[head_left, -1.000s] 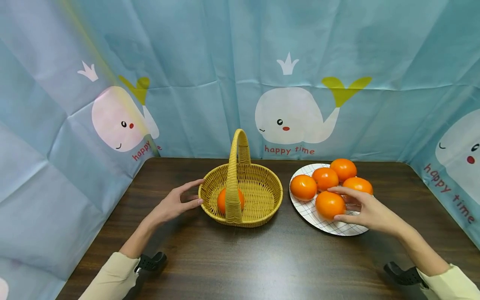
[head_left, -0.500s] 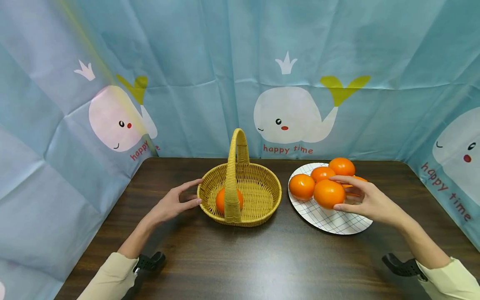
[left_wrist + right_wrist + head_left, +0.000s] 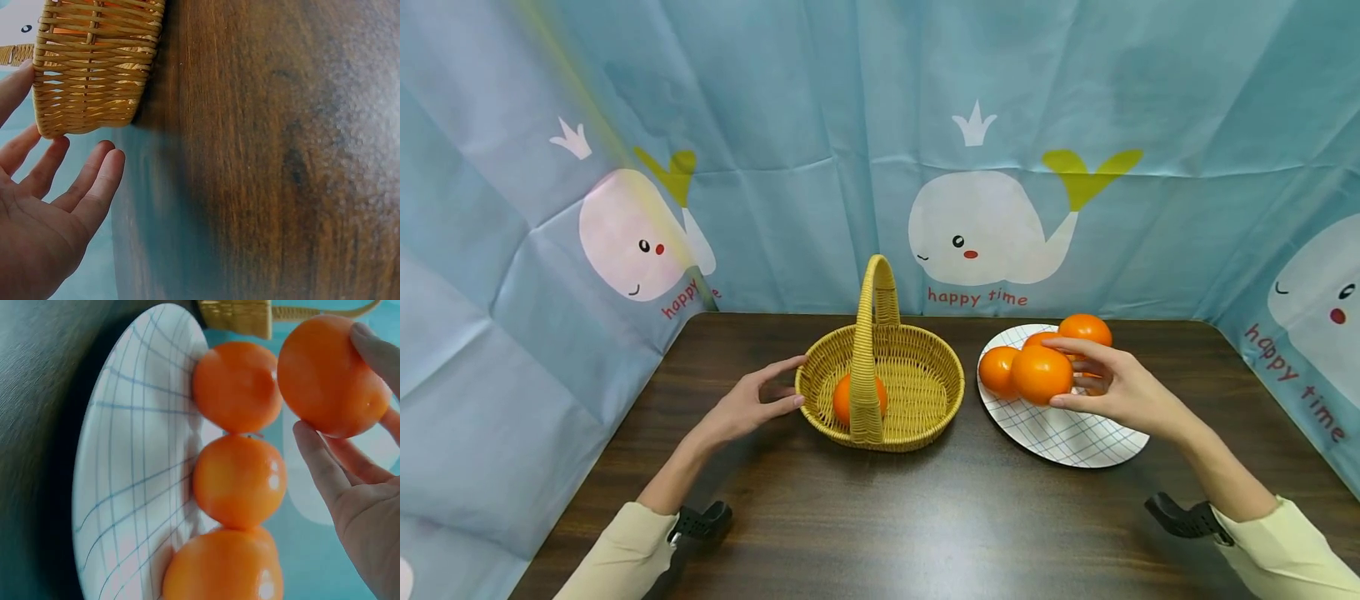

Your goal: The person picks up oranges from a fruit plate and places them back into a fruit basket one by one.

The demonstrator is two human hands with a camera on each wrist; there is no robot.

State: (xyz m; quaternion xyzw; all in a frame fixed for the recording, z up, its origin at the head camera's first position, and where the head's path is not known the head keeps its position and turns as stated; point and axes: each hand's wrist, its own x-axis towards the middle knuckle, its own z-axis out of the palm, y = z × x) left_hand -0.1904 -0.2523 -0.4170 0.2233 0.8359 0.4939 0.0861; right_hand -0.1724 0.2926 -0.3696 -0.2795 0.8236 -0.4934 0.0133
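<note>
In the head view my right hand (image 3: 1108, 383) grips an orange (image 3: 1042, 375) between thumb and fingers, held above the plate's left part. The right wrist view shows this orange (image 3: 331, 376) lifted clear of the plate, with other oranges (image 3: 239, 481) in a row beside it. A white plate (image 3: 1097, 442) with a blue grid pattern bears them; my hand partly hides some. My left hand (image 3: 745, 408) touches the left side of a yellow wicker basket (image 3: 917, 433) with its fingertips, the fingers loosely spread. One orange (image 3: 842, 402) lies in the basket, partly behind its upright handle.
Basket and plate stand apart on a dark wooden table (image 3: 880, 517). The basket's tall handle (image 3: 864, 333) arches over its middle. A light blue curtain (image 3: 820, 208) with whale prints hangs behind the table and along both sides.
My right hand has lifted the orange off the plate's front and moved it up and slightly left. My left hand has stayed at the basket.
</note>
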